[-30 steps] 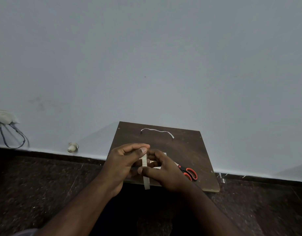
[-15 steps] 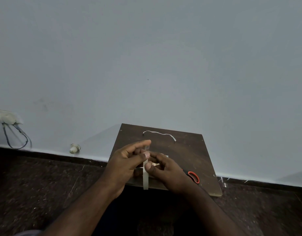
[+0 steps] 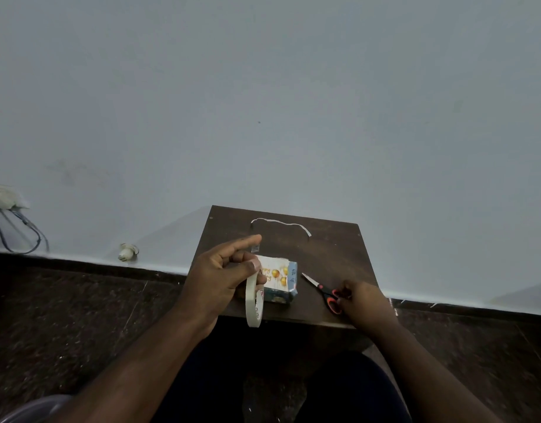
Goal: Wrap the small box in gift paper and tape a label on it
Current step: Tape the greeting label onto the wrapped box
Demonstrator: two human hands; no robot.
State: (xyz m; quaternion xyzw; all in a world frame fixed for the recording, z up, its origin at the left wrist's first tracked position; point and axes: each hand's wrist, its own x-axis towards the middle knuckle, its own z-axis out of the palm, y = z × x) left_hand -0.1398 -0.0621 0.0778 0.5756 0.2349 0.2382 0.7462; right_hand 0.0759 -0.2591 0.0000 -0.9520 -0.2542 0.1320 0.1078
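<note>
The small box (image 3: 280, 279), wrapped in blue gift paper with gold balloons, lies on the dark wooden board (image 3: 330, 248). My left hand (image 3: 223, 276) holds a roll of pale tape (image 3: 253, 297) in front of the box's left end, thumb on the roll. A short clear piece of tape (image 3: 255, 247) hangs from its raised index finger. My right hand (image 3: 362, 303) is on the board to the right, fingers curled at the orange handles of the scissors (image 3: 322, 291), whose blades point toward the box.
A thin white paper strip (image 3: 281, 223) lies near the board's far edge. The board stands against a pale wall on a dark stone floor. A white socket with wires (image 3: 6, 203) and a small white bulb holder (image 3: 127, 251) sit at the wall to the left.
My right hand left the tape and box and moved right to the scissors. The left hand kept the tape roll, and the wrapped box is now uncovered.
</note>
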